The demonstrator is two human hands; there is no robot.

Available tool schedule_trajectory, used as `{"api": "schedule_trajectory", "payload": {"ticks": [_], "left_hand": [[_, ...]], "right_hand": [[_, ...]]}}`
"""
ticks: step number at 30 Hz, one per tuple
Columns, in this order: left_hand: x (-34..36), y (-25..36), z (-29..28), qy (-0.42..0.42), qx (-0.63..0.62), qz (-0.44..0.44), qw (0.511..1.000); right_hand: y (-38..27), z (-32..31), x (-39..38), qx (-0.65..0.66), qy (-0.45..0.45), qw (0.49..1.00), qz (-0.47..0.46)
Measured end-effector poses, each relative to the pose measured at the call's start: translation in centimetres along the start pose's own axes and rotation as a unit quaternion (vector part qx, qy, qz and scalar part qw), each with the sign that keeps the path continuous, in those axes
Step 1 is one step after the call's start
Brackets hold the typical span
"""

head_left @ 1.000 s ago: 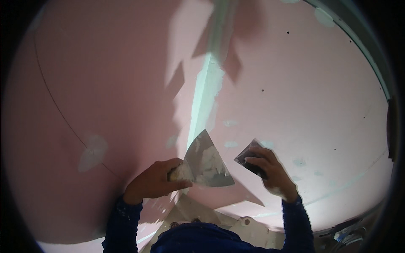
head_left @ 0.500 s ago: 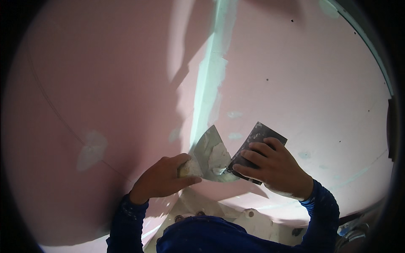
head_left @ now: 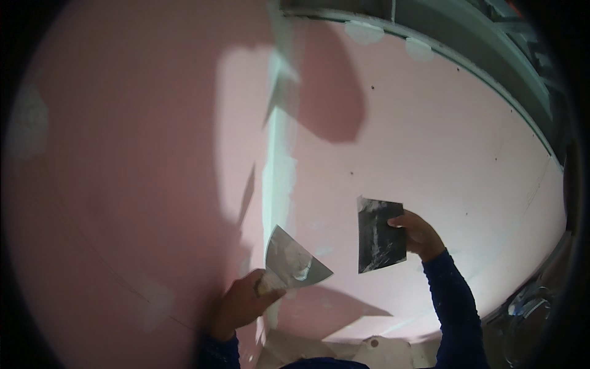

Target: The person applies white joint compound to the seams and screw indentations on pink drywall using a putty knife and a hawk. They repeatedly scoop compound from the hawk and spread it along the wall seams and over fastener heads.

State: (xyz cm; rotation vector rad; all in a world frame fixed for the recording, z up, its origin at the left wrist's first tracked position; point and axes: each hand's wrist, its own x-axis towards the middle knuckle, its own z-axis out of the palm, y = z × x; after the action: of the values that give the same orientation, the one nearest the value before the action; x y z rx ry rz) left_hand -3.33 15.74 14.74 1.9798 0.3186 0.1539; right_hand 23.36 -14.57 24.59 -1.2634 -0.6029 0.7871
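Note:
My left hand (head_left: pixel 241 302) is wrapped round the handle of a wide putty knife (head_left: pixel 284 249), its flared metal blade pointing up and right. A lump of pale wet filler (head_left: pixel 302 270) lies on the blade. My right hand (head_left: pixel 424 235) grips a dark rectangular spreader blade (head_left: pixel 381 237) by its right edge, with the thumb on the face towards me. Whitish smears streak that face. The two tools are apart. Behind the putty knife, a pale green-white band of filler (head_left: pixel 279 184) runs up the corner where two pink wall boards meet.
The left pink board (head_left: pixel 123 184) bears dried filler patches and a shadow. On the right pink board (head_left: pixel 430 141) are small dark screw spots. Metal framing (head_left: pixel 516 55) shows beyond its top edge. Coiled, cable-like things (head_left: pixel 530 317) lie at lower right.
The view has tilted up, bringing the board's top edge in. My right hand has drawn the dark blade away from the putty knife and turned it upright, its smeared face now showing.

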Motion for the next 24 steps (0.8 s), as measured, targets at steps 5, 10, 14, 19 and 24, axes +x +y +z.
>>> {"api": "schedule_trajectory", "payload": {"ticks": [5, 10, 14, 19, 24], "left_hand": [[1.4, -1.7, -0.9, -0.053, 0.02, 0.025, 0.998], [1.9, -3.5, 0.2, -0.034, 0.058, 0.02, 0.998], [2.6, -4.4, 1.1, 0.088, 0.131, 0.285, 0.945], [2.2, -5.1, 1.6, 0.085, 0.117, 0.24, 0.96], [2.8, -5.3, 1.7, 0.1, 0.139, 0.274, 0.946]], "right_hand": [[-9.3, 7.0, 5.1, -0.422, 0.08, 0.889, -0.156], [-17.4, 14.0, 11.3, -0.721, 0.099, 0.545, -0.417], [-20.6, 17.5, 16.0, -0.795, 0.156, 0.338, -0.478], [-21.6, 18.4, 19.9, -0.813, 0.254, 0.22, -0.475], [-21.4, 18.6, 22.4, -0.782, 0.307, 0.159, -0.519]]}}
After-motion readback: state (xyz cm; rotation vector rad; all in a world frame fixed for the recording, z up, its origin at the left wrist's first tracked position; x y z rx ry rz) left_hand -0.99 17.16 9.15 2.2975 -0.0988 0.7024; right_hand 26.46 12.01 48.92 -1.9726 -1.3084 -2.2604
